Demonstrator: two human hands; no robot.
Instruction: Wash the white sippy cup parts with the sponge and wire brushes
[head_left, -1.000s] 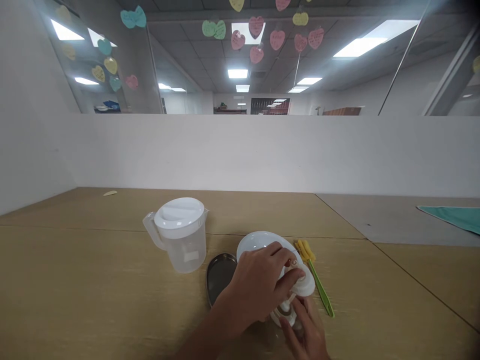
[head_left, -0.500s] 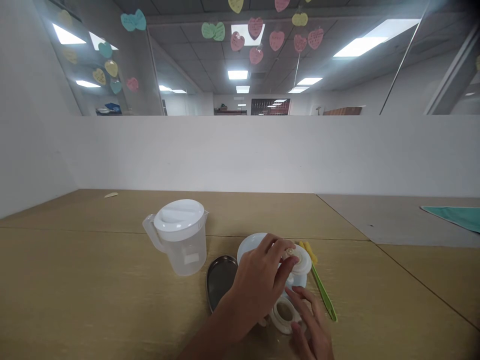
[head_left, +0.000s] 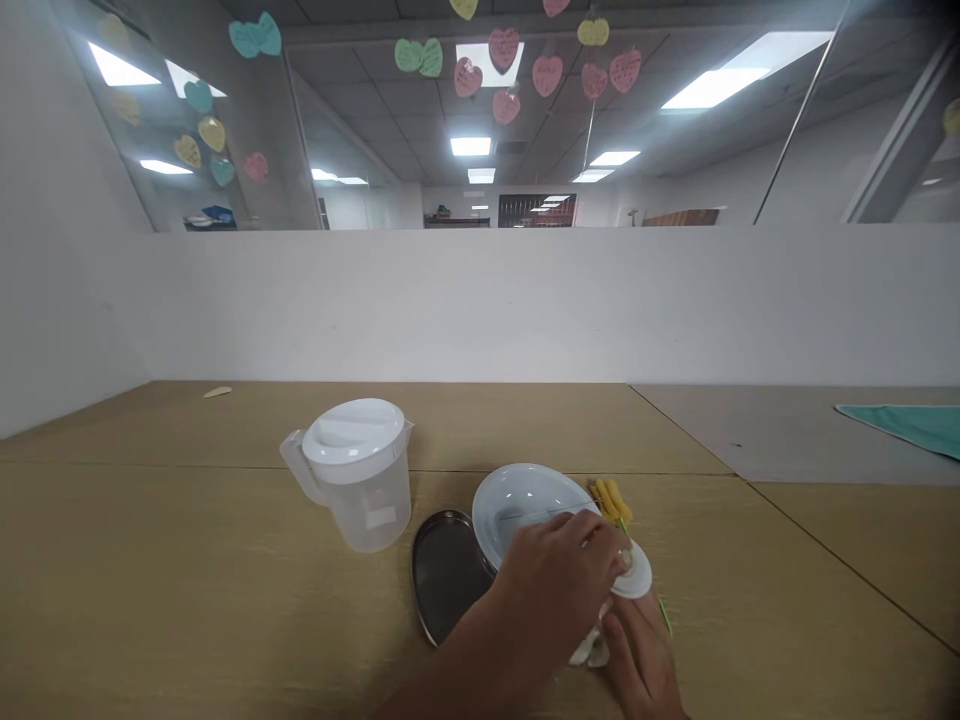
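Note:
My left hand (head_left: 562, 575) pinches a round white lid (head_left: 637, 578) by its knob, holding it tilted. Just below, my right hand (head_left: 643, 655) curls against the right side of a small white pot (head_left: 589, 652), which is mostly hidden behind both hands. The lid covers some of the right fingertips. Behind my left hand lies a wide white bowl (head_left: 517, 497). To its left is a dark oval tray (head_left: 444, 575), partly covered by my left forearm. A brush with yellow bristles (head_left: 611, 500) and a green handle lies beyond the lid, its handle largely hidden.
A clear plastic pitcher (head_left: 371, 510) with a white lid stands left of the tray. At the far right lies a teal cloth (head_left: 907, 425). A small pale flat piece (head_left: 218, 392) rests at the back left. A white partition (head_left: 450, 305) borders the table's back.
My left hand has moved right and down with the lid, uncovering more of the bowl. My right hand has shifted slightly up and right, and the pot's round opening is now hidden.

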